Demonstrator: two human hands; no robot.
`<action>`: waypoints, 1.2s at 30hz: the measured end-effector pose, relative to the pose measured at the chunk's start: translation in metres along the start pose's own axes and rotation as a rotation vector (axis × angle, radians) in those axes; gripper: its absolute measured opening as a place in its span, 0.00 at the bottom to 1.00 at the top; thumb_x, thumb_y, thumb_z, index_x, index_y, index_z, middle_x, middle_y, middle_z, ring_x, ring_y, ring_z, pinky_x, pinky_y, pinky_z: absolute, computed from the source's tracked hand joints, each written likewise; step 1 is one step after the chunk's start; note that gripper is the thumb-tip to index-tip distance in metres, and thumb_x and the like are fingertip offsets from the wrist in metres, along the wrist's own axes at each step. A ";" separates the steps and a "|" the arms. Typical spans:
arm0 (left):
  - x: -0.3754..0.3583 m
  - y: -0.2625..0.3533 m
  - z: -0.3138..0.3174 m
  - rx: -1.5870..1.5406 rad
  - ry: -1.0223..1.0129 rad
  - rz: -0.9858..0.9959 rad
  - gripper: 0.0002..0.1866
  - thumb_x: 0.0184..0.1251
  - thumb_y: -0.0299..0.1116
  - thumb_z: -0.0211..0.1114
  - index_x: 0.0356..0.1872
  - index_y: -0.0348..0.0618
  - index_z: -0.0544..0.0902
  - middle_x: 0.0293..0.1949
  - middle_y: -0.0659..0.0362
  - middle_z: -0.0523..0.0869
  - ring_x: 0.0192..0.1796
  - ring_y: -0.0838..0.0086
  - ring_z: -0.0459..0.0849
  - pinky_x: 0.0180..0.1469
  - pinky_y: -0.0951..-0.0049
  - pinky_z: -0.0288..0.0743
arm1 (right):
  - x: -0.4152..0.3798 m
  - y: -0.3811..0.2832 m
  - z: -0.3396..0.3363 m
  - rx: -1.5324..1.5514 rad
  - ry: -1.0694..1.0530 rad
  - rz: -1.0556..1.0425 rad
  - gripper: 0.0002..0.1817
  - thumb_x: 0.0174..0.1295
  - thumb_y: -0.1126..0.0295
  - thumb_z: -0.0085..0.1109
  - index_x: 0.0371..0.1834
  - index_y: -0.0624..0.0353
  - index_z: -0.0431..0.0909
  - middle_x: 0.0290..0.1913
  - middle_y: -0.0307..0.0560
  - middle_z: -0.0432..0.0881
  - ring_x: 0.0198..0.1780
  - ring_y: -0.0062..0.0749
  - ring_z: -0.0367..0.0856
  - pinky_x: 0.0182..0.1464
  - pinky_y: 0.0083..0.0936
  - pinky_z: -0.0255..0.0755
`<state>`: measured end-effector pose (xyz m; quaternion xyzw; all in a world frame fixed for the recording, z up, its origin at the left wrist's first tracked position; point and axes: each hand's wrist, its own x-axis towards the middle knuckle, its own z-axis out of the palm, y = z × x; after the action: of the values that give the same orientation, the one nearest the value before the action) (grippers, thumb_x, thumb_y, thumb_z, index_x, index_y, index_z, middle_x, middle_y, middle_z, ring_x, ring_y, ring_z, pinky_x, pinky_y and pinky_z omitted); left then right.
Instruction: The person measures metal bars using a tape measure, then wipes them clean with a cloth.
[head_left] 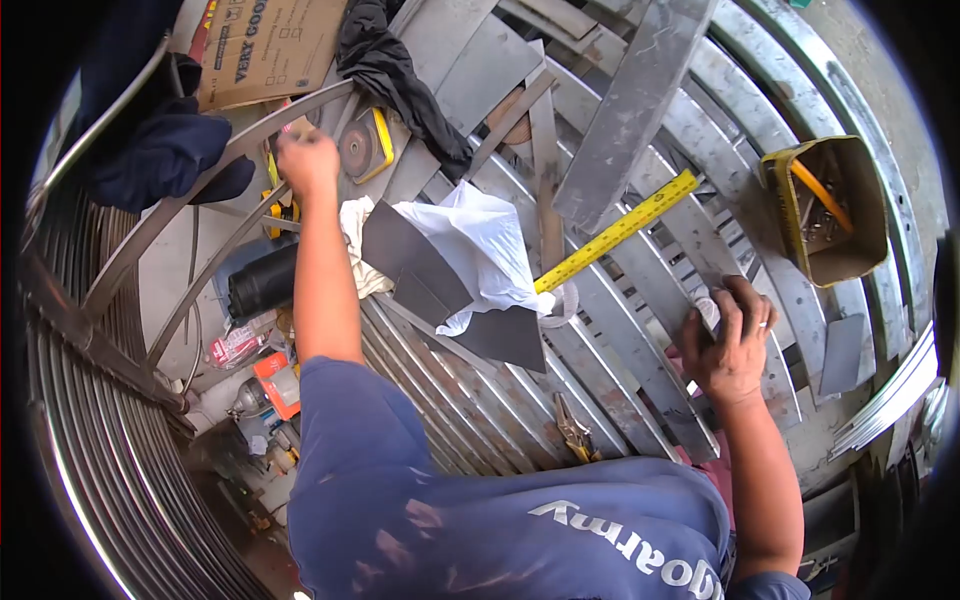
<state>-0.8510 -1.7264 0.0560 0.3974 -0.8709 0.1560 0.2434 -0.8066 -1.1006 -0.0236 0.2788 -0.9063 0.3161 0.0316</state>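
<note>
My left hand (308, 160) reaches to the far left beside a curved metal bar (240, 140). Its fingers are curled and slightly blurred; what they hold, if anything, I cannot make out. Just right of it lies a grinding disc (357, 148) in a yellow-edged case. My right hand (730, 345) rests on the metal slats with its fingers curled round a small whitish-grey object (708, 312). Up and to the left of this hand, a yellow measuring strip (620, 230) lies across the slats. Its lower end meets a white plastic bag (475, 245) and dark sheets (500, 335).
A yellow-rimmed tin (828, 215) holds small metal parts and an orange-handled tool. Locking pliers (573, 430) lie near my body. A wide steel plate (635, 110) crosses the slats (640, 300). A cardboard box (265, 50), black cloth (385, 70) and black cylinder (262, 285) sit left.
</note>
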 end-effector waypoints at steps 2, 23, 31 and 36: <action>-0.016 0.033 -0.013 0.073 -0.385 0.156 0.19 0.70 0.46 0.67 0.41 0.38 0.92 0.40 0.40 0.93 0.49 0.41 0.92 0.56 0.50 0.85 | 0.000 0.000 0.002 -0.001 0.004 -0.002 0.28 0.55 0.74 0.73 0.61 0.57 0.75 0.60 0.57 0.79 0.55 0.51 0.80 0.59 0.47 0.68; 0.150 -0.200 0.131 -0.098 -0.322 -0.347 0.75 0.52 0.74 0.76 0.76 0.07 0.54 0.75 0.22 0.70 0.78 0.39 0.74 0.80 0.57 0.66 | -0.001 0.003 0.000 -0.016 0.006 -0.001 0.28 0.50 0.79 0.72 0.58 0.58 0.76 0.57 0.57 0.80 0.49 0.52 0.82 0.54 0.49 0.72; 0.181 -0.191 0.149 0.228 -0.380 -0.037 0.45 0.67 0.64 0.70 0.70 0.30 0.81 0.65 0.36 0.85 0.70 0.47 0.83 0.70 0.55 0.76 | 0.005 0.002 -0.001 0.014 0.042 0.013 0.26 0.49 0.80 0.72 0.54 0.58 0.79 0.55 0.53 0.83 0.43 0.47 0.84 0.47 0.46 0.76; 0.174 -0.191 0.160 0.206 -0.393 0.021 0.40 0.68 0.60 0.70 0.67 0.31 0.82 0.62 0.37 0.86 0.66 0.48 0.84 0.67 0.55 0.77 | -0.011 0.005 -0.004 -0.025 -0.046 0.037 0.27 0.49 0.68 0.76 0.55 0.55 0.80 0.59 0.49 0.81 0.49 0.46 0.83 0.61 0.47 0.74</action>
<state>-0.8508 -2.0295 0.0333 0.4340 -0.8851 0.1661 0.0257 -0.8007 -1.0898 -0.0256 0.2688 -0.9157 0.2986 0.0083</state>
